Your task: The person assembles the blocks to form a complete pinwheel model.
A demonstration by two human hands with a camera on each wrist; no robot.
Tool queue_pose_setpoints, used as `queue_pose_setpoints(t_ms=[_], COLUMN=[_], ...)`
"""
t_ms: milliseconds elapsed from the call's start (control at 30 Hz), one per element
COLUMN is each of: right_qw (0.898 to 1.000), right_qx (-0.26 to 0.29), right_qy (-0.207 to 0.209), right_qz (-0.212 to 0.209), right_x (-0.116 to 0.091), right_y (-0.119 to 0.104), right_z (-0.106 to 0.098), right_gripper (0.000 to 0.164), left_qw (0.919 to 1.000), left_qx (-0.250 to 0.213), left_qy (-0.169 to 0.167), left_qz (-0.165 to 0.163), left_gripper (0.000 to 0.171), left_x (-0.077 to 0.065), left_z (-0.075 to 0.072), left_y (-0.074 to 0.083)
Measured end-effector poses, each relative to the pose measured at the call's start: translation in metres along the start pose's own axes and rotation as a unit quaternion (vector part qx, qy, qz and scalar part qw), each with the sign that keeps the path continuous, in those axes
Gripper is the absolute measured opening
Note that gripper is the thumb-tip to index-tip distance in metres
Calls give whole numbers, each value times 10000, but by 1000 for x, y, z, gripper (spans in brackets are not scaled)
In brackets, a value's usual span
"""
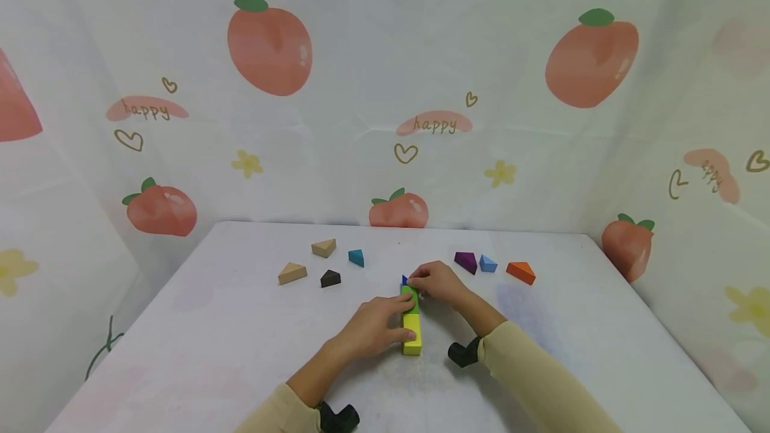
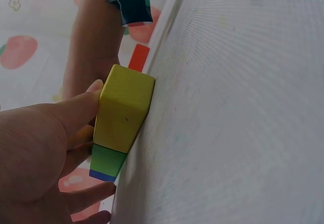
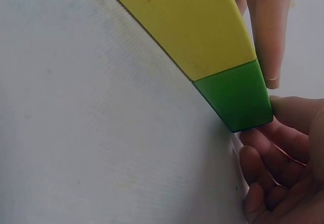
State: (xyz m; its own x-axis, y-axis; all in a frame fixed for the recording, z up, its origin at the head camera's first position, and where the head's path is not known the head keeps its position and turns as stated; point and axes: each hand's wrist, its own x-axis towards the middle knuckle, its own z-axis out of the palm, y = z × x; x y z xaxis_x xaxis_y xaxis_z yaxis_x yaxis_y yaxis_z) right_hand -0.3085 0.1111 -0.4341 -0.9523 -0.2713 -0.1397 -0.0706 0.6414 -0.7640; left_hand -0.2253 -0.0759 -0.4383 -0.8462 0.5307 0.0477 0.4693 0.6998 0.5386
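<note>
A yellow block (image 1: 412, 336), a green block (image 1: 411, 301) and a small blue block (image 1: 405, 280) lie end to end on the table, blue at the far end. My left hand (image 1: 375, 327) comes from the left, thumb on the yellow block and fingers reaching over the green one, fairly straight. From the right, my right hand (image 1: 440, 282) pinches the blue block at the far end. In the right wrist view, its thumb (image 3: 293, 114) is at the green block's end and its other fingers are curled; the blue block is mostly hidden there.
Farther back on the left lie two wooden-coloured blocks (image 1: 293, 273), a black block (image 1: 330, 278) and a teal block (image 1: 356, 257). Purple (image 1: 466, 261), light blue (image 1: 488, 263) and orange (image 1: 521, 272) blocks lie back right. A printed cloth (image 1: 361, 85) hangs behind the table.
</note>
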Motion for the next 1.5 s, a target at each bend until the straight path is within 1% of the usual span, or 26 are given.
queue_pose_setpoints(t_ms=[200, 367, 467, 600, 733, 867, 1000, 1100, 1267, 1400, 1500], right_qw=[9999, 10000, 9998, 9973, 9916, 9838, 9725, 9664, 9591, 9514, 9459], right_qx=[96, -8, -149, -482, -828, -1187, -1546, -1779, -2115, -2320, -2480], right_qy=[-36, -42, 114, 517, 899, 1144, 1397, 1529, 1684, 1825, 1871], right_qz=[-14, -14, -21, -184, -431, -708, -1045, -1052, -845, -880, -936], right_x=[-1, -2, -3, -3, -4, -5, -5, -4, -3, 0, 2], right_y=[3, 6, 6, 4, 4, 7, 10, 15, 23, 31, 36], right_z=[-2, -4, -8, -16, -27, -39, -51, -59, -69, -75, -78], right_gripper=[15, 16, 15, 13, 11, 9, 8, 9, 12, 16, 21], left_qw=[10000, 10000, 10000, 9999, 9999, 9999, 9999, 9999, 10000, 10000, 10000], left_qx=[60, 60, 14, -5, -12, -33, -50, -34, 2, 39, 48], left_qy=[30, 22, -20, -38, -28, -30, -30, -21, -3, 12, 17], left_qz=[59, 46, -38, -108, -115, -130, -152, -127, -83, -75, -74], left_gripper=[64, 63, 63, 63, 62, 62, 63, 63, 63, 63, 63], left_x=[0, 0, 0, 0, 0, 0, 0, 0, -1, -1, -2], left_z=[-1, 0, -1, -1, 0, 1, 1, 0, 1, 1, 2], left_y=[1, 1, 1, 1, 1, 1, 2, 2, 2, 2, 2])
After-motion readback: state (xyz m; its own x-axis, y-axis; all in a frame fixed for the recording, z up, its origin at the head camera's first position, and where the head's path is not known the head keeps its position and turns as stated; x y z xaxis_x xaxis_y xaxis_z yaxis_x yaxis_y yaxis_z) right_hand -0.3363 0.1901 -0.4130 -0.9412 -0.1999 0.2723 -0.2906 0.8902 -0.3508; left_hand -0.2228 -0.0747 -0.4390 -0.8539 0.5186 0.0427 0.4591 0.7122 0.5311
